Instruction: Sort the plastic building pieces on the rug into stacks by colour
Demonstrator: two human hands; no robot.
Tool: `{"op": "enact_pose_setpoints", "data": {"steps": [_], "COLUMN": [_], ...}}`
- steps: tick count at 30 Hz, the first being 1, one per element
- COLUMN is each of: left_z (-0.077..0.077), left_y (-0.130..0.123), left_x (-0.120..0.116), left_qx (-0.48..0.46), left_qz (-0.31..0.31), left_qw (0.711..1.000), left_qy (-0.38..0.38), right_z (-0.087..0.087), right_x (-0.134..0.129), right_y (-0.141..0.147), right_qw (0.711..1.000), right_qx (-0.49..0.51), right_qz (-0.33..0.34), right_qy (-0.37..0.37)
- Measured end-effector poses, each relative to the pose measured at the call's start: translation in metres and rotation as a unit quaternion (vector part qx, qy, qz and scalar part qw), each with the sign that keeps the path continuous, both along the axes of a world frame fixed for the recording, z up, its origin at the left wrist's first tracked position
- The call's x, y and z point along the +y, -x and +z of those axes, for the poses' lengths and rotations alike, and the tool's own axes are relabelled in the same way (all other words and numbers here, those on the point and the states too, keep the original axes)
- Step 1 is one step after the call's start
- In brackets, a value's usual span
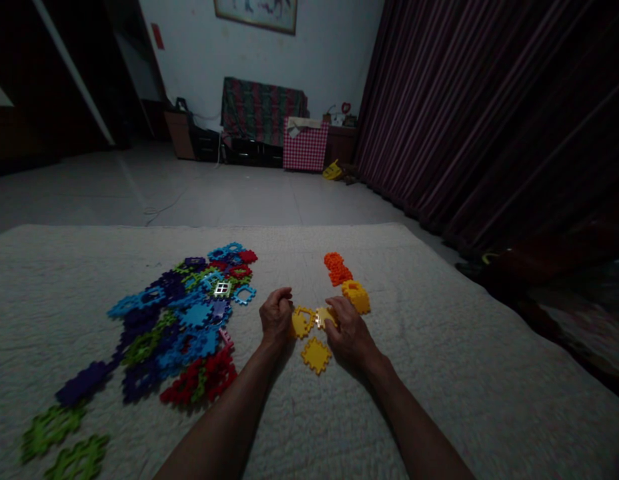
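My left hand (277, 315) is closed on a yellow notched building tile (303, 323) that has a cut-out opening. In my right hand (350, 331) is another yellow tile (323, 318), gripped at its right side by the thumb and fingers. The two held tiles are close together, edge facing edge; I cannot tell whether they touch. Just below them a solid yellow tile (316, 355) lies flat on the quilted cover. Beyond my right hand sits a small stack of yellow tiles (357, 297), with orange tiles (338, 269) behind it.
A large heap of blue, purple, green and red tiles (194, 317) spreads over the left of the cream quilted cover (439, 373). Two green tiles (52, 427) lie at the near left. Past the cover's far edge are a tiled floor, a low cabinet and a dark curtain (429, 120).
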State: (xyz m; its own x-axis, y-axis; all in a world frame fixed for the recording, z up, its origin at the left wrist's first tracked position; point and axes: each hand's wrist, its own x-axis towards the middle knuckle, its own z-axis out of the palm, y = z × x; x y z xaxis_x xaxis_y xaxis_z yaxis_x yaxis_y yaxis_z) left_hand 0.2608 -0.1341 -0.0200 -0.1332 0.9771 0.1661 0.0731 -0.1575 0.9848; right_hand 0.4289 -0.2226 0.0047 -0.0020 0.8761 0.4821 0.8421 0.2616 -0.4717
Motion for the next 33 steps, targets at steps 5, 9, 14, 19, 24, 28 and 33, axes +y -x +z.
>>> {"op": "enact_pose_setpoints", "data": {"steps": [5, 9, 14, 19, 24, 28, 33], "left_z": [-0.002, 0.001, 0.005, 0.001, -0.001, -0.002, -0.002], "left_y": [0.000, 0.000, 0.000, 0.000, 0.001, 0.001, 0.001], "left_x": [-0.001, -0.002, -0.003, -0.001, 0.000, 0.000, 0.000], "left_qx": [0.003, 0.009, 0.017, 0.017, 0.013, 0.013, 0.013], "left_qz": [-0.002, 0.001, 0.005, 0.003, 0.005, 0.001, 0.005], "left_qw": [1.000, 1.000, 1.000, 1.000, 1.000, 1.000, 1.000], "left_qy": [-0.006, 0.002, 0.009, 0.012, 0.010, 0.009, 0.011], "right_z": [0.001, 0.003, 0.001, 0.003, 0.007, 0.003, -0.005], "right_x": [-0.004, -0.006, -0.004, -0.003, -0.006, -0.009, -0.011], "right_y": [0.005, 0.012, 0.018, 0.018, -0.005, -0.026, -0.029], "right_qw": [0.999, 0.996, 0.991, 0.997, 0.976, 0.966, 0.961], "right_qx": [-0.031, -0.075, -0.099, -0.024, 0.029, 0.047, 0.030], "right_qz": [0.000, -0.044, -0.074, -0.057, -0.144, -0.226, -0.264], "right_qy": [0.012, 0.031, 0.046, -0.039, -0.158, -0.119, -0.080]}}
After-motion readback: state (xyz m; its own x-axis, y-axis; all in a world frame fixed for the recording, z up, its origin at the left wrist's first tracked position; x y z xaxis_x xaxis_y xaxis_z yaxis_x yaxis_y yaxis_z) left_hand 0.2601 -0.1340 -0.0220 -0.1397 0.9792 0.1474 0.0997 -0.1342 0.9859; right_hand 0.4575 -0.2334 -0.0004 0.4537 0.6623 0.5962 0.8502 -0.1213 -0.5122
